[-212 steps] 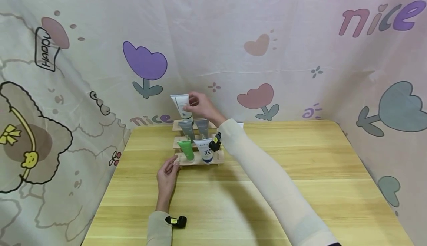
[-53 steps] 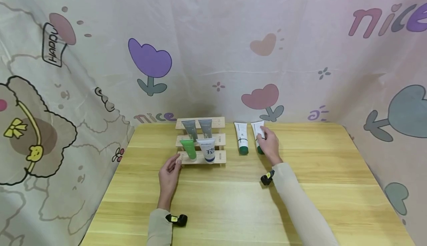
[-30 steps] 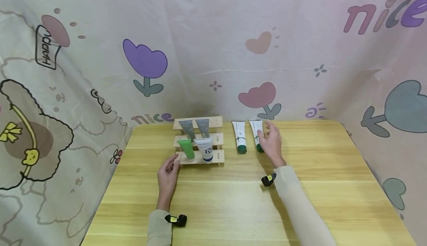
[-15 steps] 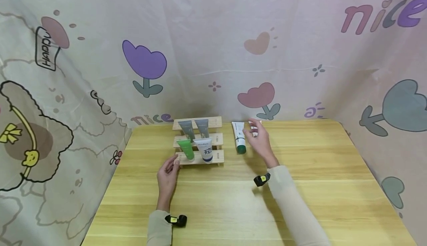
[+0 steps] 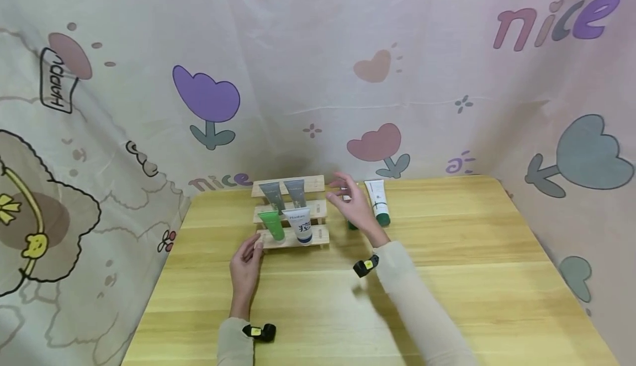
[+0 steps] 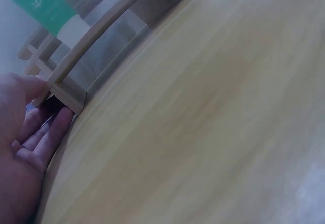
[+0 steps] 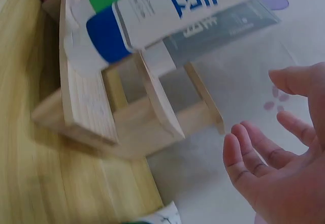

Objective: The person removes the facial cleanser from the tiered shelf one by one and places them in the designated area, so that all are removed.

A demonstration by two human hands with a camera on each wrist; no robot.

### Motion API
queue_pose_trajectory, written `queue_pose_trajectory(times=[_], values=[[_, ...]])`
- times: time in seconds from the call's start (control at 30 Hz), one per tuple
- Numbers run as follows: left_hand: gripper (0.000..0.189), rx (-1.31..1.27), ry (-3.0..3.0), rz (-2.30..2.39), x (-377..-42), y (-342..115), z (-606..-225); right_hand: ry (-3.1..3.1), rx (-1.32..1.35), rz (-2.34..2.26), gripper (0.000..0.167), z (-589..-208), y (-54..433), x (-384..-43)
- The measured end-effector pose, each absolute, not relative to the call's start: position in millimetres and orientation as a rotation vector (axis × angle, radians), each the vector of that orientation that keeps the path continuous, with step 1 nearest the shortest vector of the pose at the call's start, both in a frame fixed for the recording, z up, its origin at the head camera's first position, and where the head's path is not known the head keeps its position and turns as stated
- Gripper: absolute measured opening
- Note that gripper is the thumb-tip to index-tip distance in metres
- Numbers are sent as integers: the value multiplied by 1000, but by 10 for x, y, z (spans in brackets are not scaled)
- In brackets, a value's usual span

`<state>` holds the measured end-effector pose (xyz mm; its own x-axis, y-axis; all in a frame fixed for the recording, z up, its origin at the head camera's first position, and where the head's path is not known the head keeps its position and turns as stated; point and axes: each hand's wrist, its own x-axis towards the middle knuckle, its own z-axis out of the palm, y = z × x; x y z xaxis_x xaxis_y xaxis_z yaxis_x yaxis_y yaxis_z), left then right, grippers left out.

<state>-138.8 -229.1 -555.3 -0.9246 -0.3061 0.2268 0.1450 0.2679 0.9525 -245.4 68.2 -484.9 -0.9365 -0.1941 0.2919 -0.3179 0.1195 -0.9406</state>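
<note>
My left hand [image 5: 244, 266] grips the front left corner of a three-step wooden display rack [image 5: 320, 235]. In the left wrist view its thumb lies on top of the lowest step, its fingers [image 6: 53, 132] under it. On that step stand a green tube [image 5: 272, 225] and a white tube with a blue cap [image 5: 300, 223]. Two grey tubes [image 5: 271, 196] stand on the middle step; the top step is bare. My right hand [image 5: 355, 206], fingers spread and holding nothing, is just right of the rack. It partly hides a white tube with a green cap [image 5: 352, 226].
A second white tube with a green cap [image 5: 378, 200] lies on the wooden table [image 5: 447, 277], right of my right hand. A printed cloth [image 5: 298, 79] hangs behind the table and along both sides.
A white tube was lifted off the top step earlier; two now lie on the table. My right hand let go of the right one and moved left towards the rack. The left hand stayed put.
</note>
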Motion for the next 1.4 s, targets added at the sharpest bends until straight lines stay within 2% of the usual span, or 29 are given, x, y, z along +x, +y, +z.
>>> queue_pose_trajectory(times=[0.6, 0.97, 1.23, 1.4], values=[[27, 182, -2172, -1667, -1351, -2317, -5565, -2211, 664, 2277, 56, -4879, 218, -2508], [28, 150, -2181, -1680, -1370, -2305, -5557, -2389, 612, 2168, 50, -4879, 129, -2536], [28, 116, -2160, -1693, -1391, -2301, -5585, -2426, 610, 2136, 38, -4914, 108, -2560], [28, 113, -2166, -1673, -1397, -2296, -5592, -2435, 608, 2116, 38, -4924, 107, -2566]])
